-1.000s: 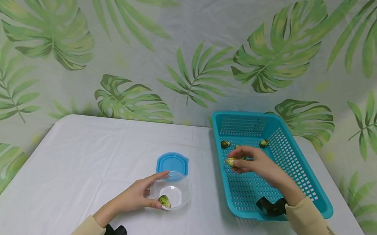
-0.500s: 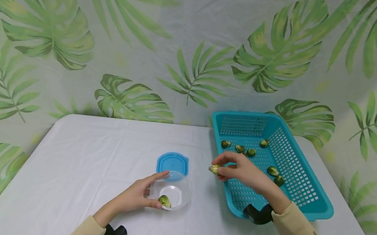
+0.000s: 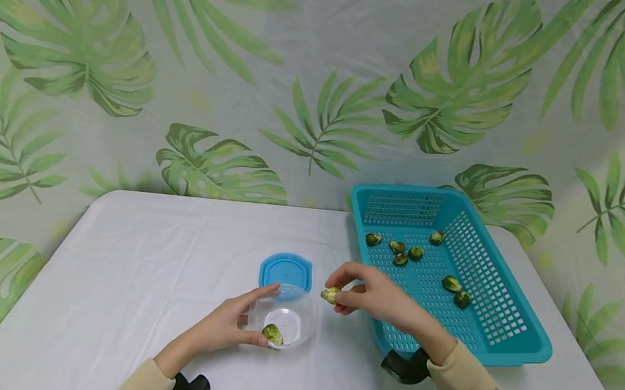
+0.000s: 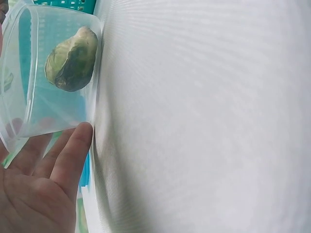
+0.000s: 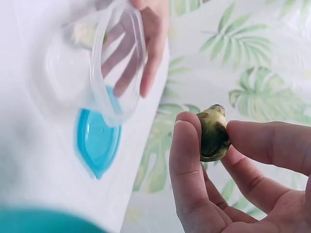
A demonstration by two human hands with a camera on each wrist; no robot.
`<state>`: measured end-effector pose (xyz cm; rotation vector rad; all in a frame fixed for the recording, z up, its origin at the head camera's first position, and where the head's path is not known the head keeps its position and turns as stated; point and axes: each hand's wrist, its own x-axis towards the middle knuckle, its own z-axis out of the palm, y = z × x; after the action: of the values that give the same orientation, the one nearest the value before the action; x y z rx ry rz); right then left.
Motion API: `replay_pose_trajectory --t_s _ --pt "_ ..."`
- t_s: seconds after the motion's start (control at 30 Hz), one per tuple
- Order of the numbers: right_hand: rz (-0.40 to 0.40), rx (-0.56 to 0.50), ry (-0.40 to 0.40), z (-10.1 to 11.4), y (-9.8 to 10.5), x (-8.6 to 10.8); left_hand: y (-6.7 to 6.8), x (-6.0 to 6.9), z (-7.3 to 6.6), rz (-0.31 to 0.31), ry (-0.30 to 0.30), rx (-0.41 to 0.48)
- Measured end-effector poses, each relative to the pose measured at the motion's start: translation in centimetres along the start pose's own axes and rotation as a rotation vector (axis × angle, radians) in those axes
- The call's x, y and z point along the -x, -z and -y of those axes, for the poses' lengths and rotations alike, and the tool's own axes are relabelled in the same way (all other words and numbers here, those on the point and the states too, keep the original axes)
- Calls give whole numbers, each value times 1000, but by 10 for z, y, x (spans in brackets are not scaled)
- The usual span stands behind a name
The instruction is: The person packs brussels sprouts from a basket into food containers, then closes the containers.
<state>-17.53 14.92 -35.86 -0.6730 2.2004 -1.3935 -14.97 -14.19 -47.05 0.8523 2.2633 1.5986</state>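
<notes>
My right hand (image 3: 376,295) pinches a Brussels sprout (image 3: 330,295) between thumb and fingertips, in the air just right of a clear plastic container (image 3: 301,323). The right wrist view shows that sprout (image 5: 214,132) close up, its pale stem end upward. My left hand (image 3: 227,325) grips the container from its left side, thumb at the near side and fingers at the far side. Inside the container lies another sprout (image 3: 273,334), seen through the wall in the left wrist view. Behind the container is a blue lid (image 3: 286,269), partly seen through its clear rim.
A teal perforated basket (image 3: 516,302) stands at the right of the white-covered table (image 3: 156,252), its near left corner close to my right wrist. Several Brussels sprouts (image 3: 452,284) lie in it. A leaf-patterned cloth (image 3: 233,73) hangs behind the table.
My right hand has carried the sprout left, out from over the basket to beside the container. More sprouts in the basket are uncovered. The left hand and container have stayed put.
</notes>
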Motion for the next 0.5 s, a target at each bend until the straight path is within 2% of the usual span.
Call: replay_pose_trajectory --t_s 0.13,0.37,0.5 --pt "21 13 9 0 -10 -5 0 -1 12 3 8 -10" --pt "71 79 34 -2 -27 -18 0 -1 14 4 27 -27" --pt "100 107 19 0 -34 -23 0 -1 12 8 55 -20"
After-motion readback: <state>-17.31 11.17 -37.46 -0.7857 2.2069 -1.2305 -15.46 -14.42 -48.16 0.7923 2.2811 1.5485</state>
